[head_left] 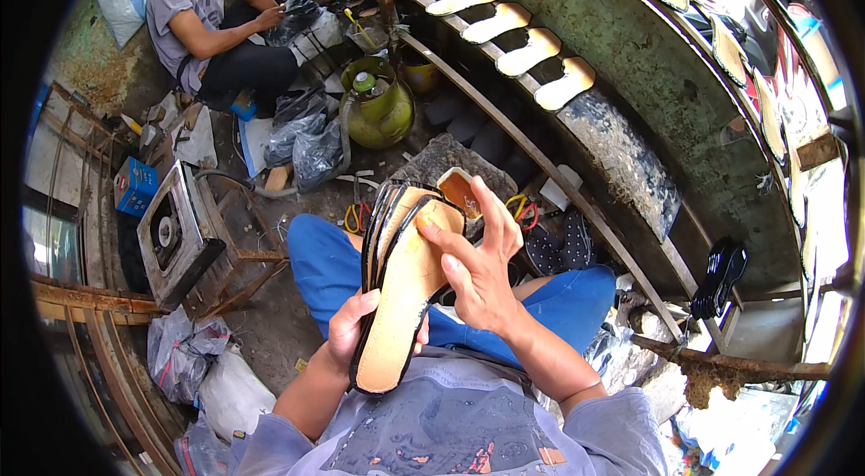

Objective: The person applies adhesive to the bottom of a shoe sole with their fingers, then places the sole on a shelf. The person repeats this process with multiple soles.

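Observation:
My left hand [350, 330] is closed around a stack of tan shoe soles with black edges, gripping it near the heel end. The top sole [394, 332] faces up, with a wet-looking yellowish smear near its toe end. On that smear rests a fingertip of my right hand [478, 271], whose other fingers and thumb are stretched apart. Just beyond the right hand is an open container of orange-brown stuff [458, 190], partly hidden by the fingers. Scissors with red and yellow handles [358, 217] lie past the soles, and another yellow-and-red-handled pair [523, 211] is to the right.
A row of tan soles [527, 51] lines a wooden rail at the upper right. Left of me stands a stove [171, 233]; a green gas cylinder [378, 107] is ahead. Another person [212, 21] sits at the far left. Plastic bags [185, 350] lie at the lower left.

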Demonstrator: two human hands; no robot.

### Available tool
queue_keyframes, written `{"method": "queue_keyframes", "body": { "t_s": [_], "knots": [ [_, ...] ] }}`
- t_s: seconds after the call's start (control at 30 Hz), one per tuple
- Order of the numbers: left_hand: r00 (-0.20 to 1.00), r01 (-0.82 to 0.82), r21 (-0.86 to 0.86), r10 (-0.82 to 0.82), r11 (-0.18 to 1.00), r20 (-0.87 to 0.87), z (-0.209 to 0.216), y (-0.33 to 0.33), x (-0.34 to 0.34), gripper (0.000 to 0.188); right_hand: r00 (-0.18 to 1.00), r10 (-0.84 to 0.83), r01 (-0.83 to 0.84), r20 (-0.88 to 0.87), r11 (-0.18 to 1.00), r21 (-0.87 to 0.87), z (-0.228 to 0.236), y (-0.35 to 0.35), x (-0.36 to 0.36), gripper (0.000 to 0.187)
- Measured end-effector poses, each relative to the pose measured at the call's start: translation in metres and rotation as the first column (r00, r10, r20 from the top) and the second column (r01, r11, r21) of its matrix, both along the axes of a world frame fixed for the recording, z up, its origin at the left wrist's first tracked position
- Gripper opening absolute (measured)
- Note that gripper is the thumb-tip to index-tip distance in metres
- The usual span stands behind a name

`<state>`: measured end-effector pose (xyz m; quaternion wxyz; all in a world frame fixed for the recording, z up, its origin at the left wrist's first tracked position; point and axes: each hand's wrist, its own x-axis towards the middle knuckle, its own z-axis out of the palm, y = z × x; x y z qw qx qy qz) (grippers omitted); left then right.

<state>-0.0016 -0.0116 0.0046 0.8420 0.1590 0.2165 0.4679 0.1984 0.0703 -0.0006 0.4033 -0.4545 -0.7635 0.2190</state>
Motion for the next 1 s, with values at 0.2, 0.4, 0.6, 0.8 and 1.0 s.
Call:
{"method": "queue_keyframes", "body": {
  "t_s": [0.2,0.4,0.6,0.8,1.0],
  "knots": [
    [0.986,0.034,-0.007,-0.035,0.999,-0.164,0.0,0.001,-0.001,0.071,0.999,0.042,-0.042,-0.015,0.998,-0.042,0.001,0.003,0.003,0.042],
    [0.999,0.027,0.016,-0.026,1.0,-0.035,-0.002,0.002,0.002,0.061,0.994,0.099,-0.103,-0.038,0.989,-0.11,-0.002,0.004,0.005,0.048],
    [0.99,0.0,0.011,0.002,1.0,-0.144,0.001,0.004,0.008,0.088,0.977,0.205,-0.211,-0.056,0.966,-0.148,-0.006,0.003,0.005,0.048],
    [0.999,0.016,0.013,-0.016,1.0,-0.039,0.005,0.012,0.012,0.098,0.951,0.309,-0.31,-0.031,0.946,-0.093,-0.006,0.001,0.009,0.052],
    [0.994,-0.101,-0.054,0.098,0.993,-0.056,0.016,0.017,0.022,0.098,0.949,0.304,-0.315,0.084,0.908,0.276,-0.019,-0.008,0.008,0.033]
  ]
}}
